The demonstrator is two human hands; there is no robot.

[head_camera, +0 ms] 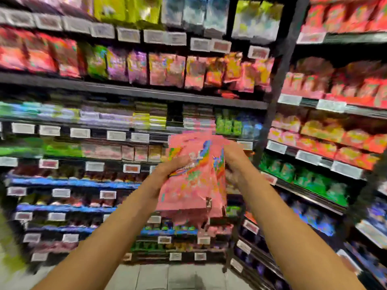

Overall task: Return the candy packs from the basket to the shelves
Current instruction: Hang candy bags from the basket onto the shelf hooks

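Note:
Pink candy packs (192,185) with bright multicoloured print hang upright in front of me at chest height. My left hand (167,170) grips their left side and my right hand (234,162) grips their right edge. How many packs I hold cannot be told through the blur. Behind them stand the black shelves (146,93), whose second row carries similar pink packs (167,70). The basket is out of view.
Shelves full of coloured candy bags fill the whole view, with white price tags (116,135) along each edge. A black upright post (278,80) separates the left bay from an angled right bay (326,143). Pale floor tiles (167,277) show at the bottom.

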